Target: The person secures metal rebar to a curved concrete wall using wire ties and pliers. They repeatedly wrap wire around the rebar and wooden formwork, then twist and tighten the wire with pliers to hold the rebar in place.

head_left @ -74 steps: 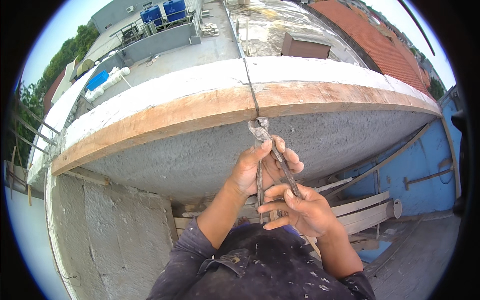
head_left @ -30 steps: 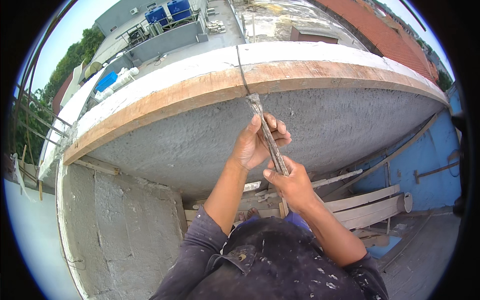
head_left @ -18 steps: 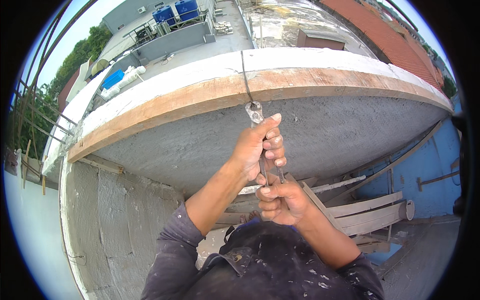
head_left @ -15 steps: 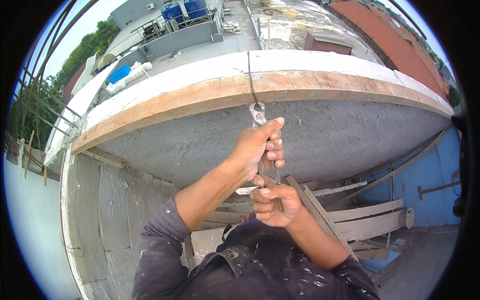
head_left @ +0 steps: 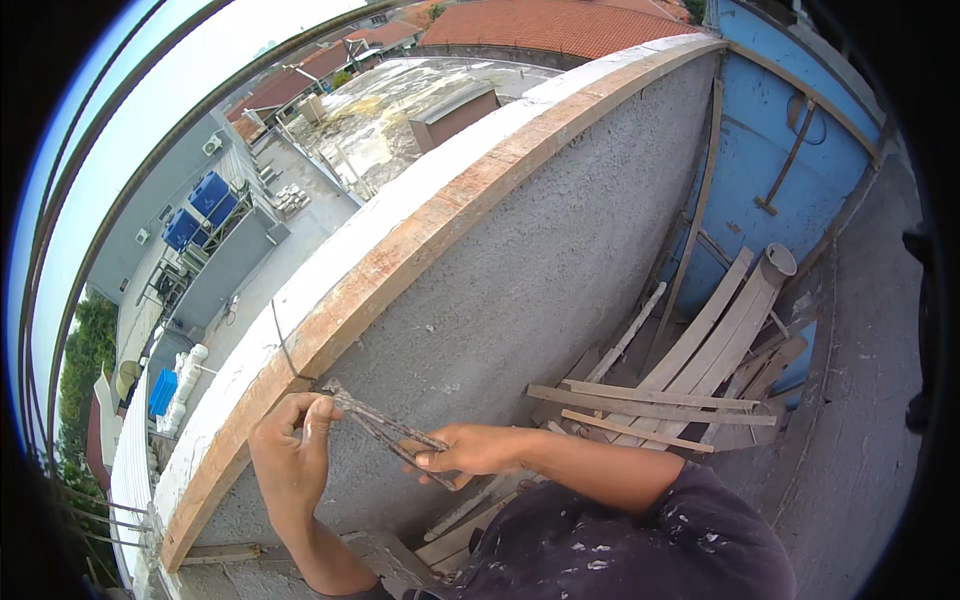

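A pair of steel pincers [head_left: 378, 418] slants with its jaws at the wooden board's lower edge. My right hand [head_left: 470, 449] is closed on its handles, which stand a little apart. A thin dark tie wire [head_left: 284, 340] loops over the board [head_left: 405, 250] and runs down to the pincers' jaws. Beside those jaws, my left hand [head_left: 290, 450] has its fingers curled and its thumb against the forefinger. Whatever the left hand pinches, if anything, is hidden. The board lies along the top of a rough grey plastered wall [head_left: 520, 270].
Loose planks [head_left: 660, 400] and a long trough-like piece [head_left: 740, 320] lie to the right below the wall. A blue panel [head_left: 750, 150] closes the far right, with a wooden strip on it. Past the wall are lower roofs and blue tanks [head_left: 210, 200]. Bars [head_left: 100, 120] cross the left.
My view has swung to the right. The left hand has come off the pincers and sits by their jaws; the right hand keeps the handles, which now slant sideways instead of hanging straight down.
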